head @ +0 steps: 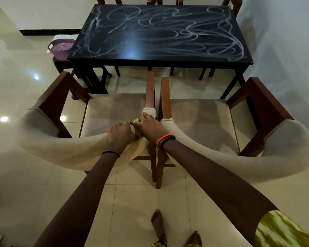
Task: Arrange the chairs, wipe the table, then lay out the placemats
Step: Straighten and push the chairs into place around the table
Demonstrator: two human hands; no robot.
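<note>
Two wooden armchairs with beige padded backs stand side by side just in front of me, short of the table. On the left chair (103, 120), both hands grip the right end of the curved backrest: my left hand (120, 135) closes over the padding, and my right hand (150, 124) holds the padded arm end beside it. The right chair (203, 120) stands untouched, its arm nearly touching the left chair's. Beyond them is the black table (159, 32), its top smeared with white scribbled streaks. No placemats or cloth are visible.
A purple basket (61, 48) sits on a dark stool at the table's left end. More chair backs (232, 4) show at the far side. A white wall runs close along the right. Glossy tiled floor lies around; my feet (159, 227) are below.
</note>
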